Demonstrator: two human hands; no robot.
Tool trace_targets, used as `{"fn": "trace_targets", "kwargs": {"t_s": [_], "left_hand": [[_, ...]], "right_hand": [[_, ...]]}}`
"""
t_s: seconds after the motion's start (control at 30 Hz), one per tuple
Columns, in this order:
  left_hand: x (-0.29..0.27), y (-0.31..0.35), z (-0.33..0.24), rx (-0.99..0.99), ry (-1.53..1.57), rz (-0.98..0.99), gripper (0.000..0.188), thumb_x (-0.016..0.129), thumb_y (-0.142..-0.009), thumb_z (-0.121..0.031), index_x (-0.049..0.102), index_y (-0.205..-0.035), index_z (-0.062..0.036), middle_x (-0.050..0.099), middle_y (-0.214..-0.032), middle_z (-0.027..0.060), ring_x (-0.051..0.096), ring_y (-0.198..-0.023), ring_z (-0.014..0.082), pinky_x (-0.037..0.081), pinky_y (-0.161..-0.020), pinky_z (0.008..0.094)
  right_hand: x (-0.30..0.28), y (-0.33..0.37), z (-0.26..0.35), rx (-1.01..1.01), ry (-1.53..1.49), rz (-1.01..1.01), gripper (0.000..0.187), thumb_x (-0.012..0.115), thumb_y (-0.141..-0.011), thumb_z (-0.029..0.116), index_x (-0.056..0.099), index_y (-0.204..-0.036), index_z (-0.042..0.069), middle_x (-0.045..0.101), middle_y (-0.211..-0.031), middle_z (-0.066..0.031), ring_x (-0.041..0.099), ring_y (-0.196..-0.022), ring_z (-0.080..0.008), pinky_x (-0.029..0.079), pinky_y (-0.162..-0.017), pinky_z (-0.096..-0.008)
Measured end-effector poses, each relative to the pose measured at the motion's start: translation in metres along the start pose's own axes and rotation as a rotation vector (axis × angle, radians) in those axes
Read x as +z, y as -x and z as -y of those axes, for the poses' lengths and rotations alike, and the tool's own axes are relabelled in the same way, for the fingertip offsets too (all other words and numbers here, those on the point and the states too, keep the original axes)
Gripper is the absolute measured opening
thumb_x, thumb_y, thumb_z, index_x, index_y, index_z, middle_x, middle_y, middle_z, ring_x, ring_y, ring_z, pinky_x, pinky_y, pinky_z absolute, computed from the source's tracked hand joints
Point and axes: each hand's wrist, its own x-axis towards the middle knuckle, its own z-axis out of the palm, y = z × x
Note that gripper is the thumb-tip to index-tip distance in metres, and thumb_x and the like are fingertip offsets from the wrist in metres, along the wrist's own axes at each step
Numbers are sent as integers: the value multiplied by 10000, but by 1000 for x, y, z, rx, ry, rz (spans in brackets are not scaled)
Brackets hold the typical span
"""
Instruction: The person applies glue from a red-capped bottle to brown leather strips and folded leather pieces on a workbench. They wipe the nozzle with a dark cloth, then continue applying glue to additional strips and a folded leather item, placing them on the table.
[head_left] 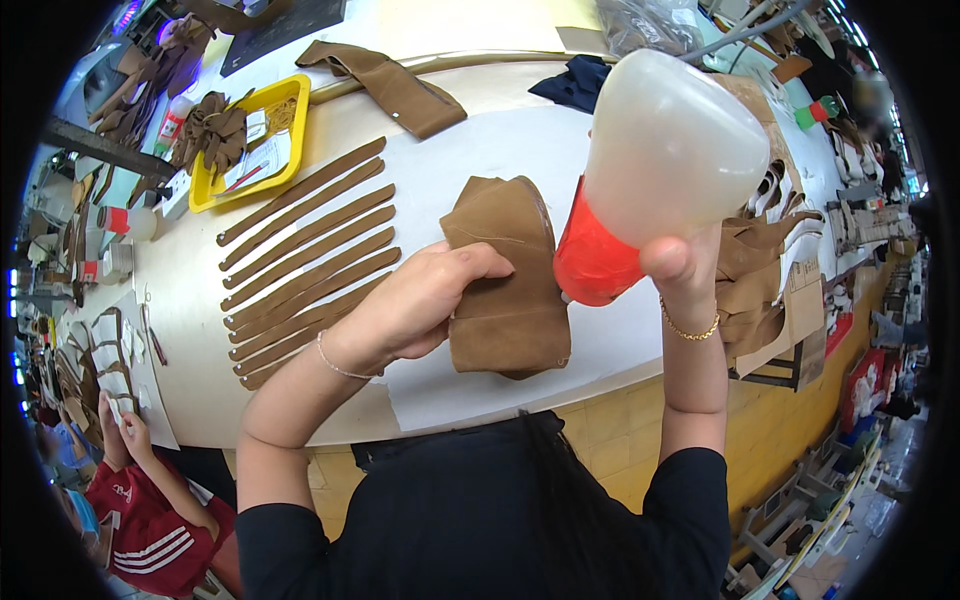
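A folded piece of brown leather point(510, 325) lies on white paper point(610, 330) at the middle of the table. My left hand point(440, 290) grips its left edge, with one digit stretched over the top face and the others curled at its side. My right hand point(682, 262) is closed round a translucent squeeze bottle point(680, 150) with a red-wrapped neck point(600, 250). The bottle is tipped neck-down, its nozzle close to the leather's right edge; I cannot tell if they touch. Several narrow brown leather strips point(310, 241) lie side by side left of my left hand.
A yellow tray point(298, 135) with papers and brown scraps stands at the far left. A longer brown leather piece point(395, 88) and dark blue cloth point(575, 85) lie at the back. Stacked leather pieces point(755, 275) sit at right. Another person point(165, 510) works at lower left.
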Motion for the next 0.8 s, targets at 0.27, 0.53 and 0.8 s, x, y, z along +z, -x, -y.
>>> {"fn": "trace_targets", "kwargs": {"t_s": [0.27,0.53,0.8], "left_hand": [[0,-8,5,60,29,33,270,503,-888,-221,602,-896,31,615,-751,66,480,-455,86,332,-336,242],[4,2,-4,49,209,99,324,505,-902,-125,549,-1147,83,619,-1122,181,655,-959,217,562,-824,330],[-12,-4,1,183,542,203,382,596,-897,-133,492,-1218,48,586,-1178,155,603,-1070,222,503,-950,374]], "right_hand": [[6,1,3,99,-71,115,707,881,-585,459,617,-1015,-35,678,-886,-79,642,-797,-161,527,-712,-290],[-6,5,-1,29,172,240,671,887,-576,438,647,-990,-32,691,-901,-86,663,-822,-172,531,-742,-297],[-34,9,-8,76,-215,-254,966,631,-719,702,417,-1231,-89,610,-988,-176,654,-672,-205,584,-541,-314]]}}
